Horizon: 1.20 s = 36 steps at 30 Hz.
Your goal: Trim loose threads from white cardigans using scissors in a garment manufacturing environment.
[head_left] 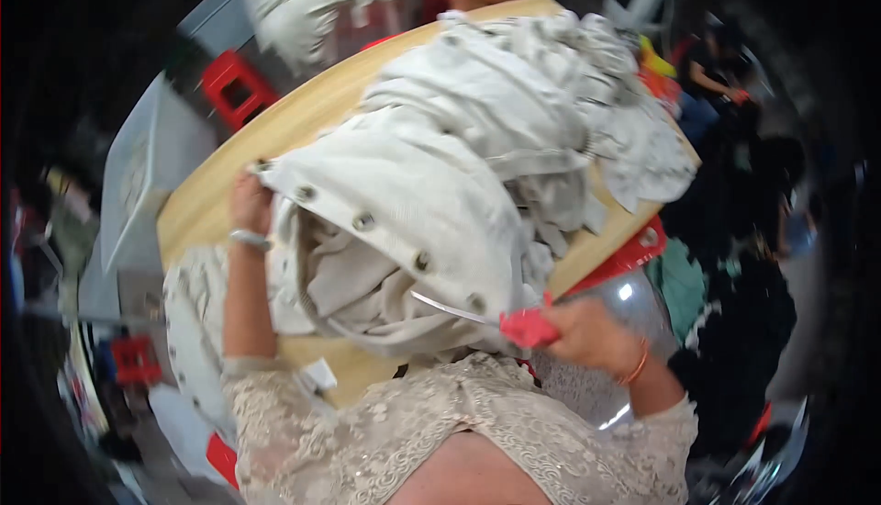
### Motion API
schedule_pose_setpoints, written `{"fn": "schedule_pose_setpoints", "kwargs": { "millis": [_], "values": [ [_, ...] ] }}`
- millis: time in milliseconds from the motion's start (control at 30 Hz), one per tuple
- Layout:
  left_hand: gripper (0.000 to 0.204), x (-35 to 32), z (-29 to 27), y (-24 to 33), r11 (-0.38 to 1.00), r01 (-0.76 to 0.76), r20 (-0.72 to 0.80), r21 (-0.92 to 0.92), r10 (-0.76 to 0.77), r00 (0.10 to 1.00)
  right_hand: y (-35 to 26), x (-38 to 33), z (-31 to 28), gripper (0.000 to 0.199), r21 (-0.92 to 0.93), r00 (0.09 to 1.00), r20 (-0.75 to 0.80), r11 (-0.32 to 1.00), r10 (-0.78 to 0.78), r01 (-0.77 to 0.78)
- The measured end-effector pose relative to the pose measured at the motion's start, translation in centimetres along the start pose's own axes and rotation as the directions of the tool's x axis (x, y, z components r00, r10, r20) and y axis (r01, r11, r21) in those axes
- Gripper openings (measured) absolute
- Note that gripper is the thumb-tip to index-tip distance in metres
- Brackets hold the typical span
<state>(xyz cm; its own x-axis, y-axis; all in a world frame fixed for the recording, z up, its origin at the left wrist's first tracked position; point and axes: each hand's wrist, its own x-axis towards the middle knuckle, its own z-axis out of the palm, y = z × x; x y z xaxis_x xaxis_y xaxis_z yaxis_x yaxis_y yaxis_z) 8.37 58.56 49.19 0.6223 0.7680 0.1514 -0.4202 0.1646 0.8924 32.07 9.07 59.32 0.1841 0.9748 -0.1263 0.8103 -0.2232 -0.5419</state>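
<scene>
An off-white knit garment (pixel 395 193) with a row of dark round buttons lies spread over the table in front of me. At its left corner, my left hand (pixel 250 202) is closed on the edge of the button band and holds it taut. My right hand (pixel 587 332) is wrapped round the red handle of a thin-bladed metal tool (pixel 459 309). The blade points left, over the lower end of the button band; whether it touches the cloth, I cannot tell. Below the band, the garment gapes and shows its inside.
More off-white garments (pixel 633 138) are heaped on the wooden table (pixel 220 170), and others hang over its left edge. White bins (pixel 151 165) and a red stool (pixel 237 87) stand left. Dark cloth (pixel 734 349) is piled right. A seated person (pixel 714 73) is far right.
</scene>
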Motion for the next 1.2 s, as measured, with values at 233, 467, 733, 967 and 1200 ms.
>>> {"fn": "schedule_pose_setpoints", "kwargs": {
  "millis": [233,467,733,967,1200],
  "values": [
    [0.064,-8.3,4.7,-0.6,0.930,0.122,-0.351,-0.348,-0.250,0.902,-0.2,3.0,5.1,0.023,-0.052,0.937,-0.349,0.999,-0.006,-0.013],
    [0.059,-7.4,1.1,-1.5,0.986,0.165,-0.429,0.022,-0.139,0.893,-2.5,6.9,6.0,0.042,0.136,0.976,-0.197,0.983,-0.095,0.123],
    [0.036,-5.7,0.2,-4.2,0.979,0.181,-0.398,-0.094,-0.203,0.895,-6.4,12.6,6.8,0.032,0.096,0.976,-0.049,0.971,-0.214,0.218],
    [0.022,-5.8,-1.3,-5.0,0.940,0.173,-0.358,-0.295,-0.277,0.892,-9.9,19.2,7.4,0.031,-0.045,0.994,0.044,0.994,-0.097,0.099],
    [0.031,-7.5,-1.2,-3.5,0.950,0.068,-0.326,-0.305,-0.171,0.930,-10.2,21.9,8.0,0.033,-0.016,0.993,0.071,0.996,-0.090,0.091]
  ]
}}
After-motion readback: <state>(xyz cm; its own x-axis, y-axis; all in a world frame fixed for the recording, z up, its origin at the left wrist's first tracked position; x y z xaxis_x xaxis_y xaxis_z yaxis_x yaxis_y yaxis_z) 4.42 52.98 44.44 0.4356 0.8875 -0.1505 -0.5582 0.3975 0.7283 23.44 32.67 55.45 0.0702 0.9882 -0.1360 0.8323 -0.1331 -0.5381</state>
